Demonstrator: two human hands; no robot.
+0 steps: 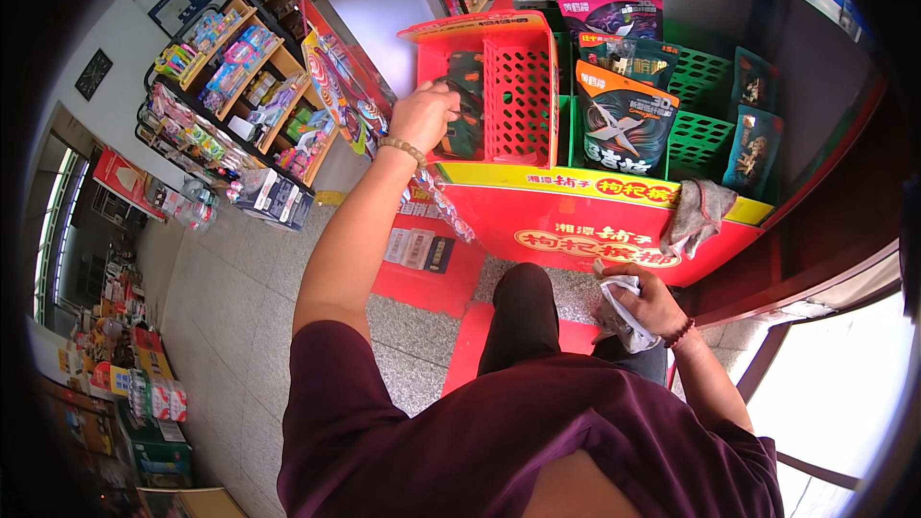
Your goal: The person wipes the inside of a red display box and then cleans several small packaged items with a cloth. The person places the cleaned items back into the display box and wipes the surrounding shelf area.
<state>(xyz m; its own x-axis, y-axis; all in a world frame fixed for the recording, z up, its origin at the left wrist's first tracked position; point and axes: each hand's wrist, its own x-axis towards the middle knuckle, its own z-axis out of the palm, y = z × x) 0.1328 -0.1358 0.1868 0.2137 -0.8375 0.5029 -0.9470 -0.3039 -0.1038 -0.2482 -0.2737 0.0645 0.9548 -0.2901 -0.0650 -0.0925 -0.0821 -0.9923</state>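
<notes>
My left hand (423,119) reaches over the left side of a red display box (519,97). Its fingers curl at the dark green packets (464,133) in the left compartment; whether they grip one is hidden. The compartment beside it has a perforated red wall. Low in front of the counter, near my knee, my right hand (658,306) holds a crumpled clear and white plastic bag (624,327) with something dark inside. Right of the red box, a black and orange pouch (626,122) stands upright in a green basket (694,133), other pouches behind it.
A grey rag (694,212) hangs over the yellow edge of the red counter (575,216). Swirl-patterned decorations (345,97) hang left of the box. Wooden shelves (237,83) with small goods stand farther left. A dark wooden edge (791,273) borders the right.
</notes>
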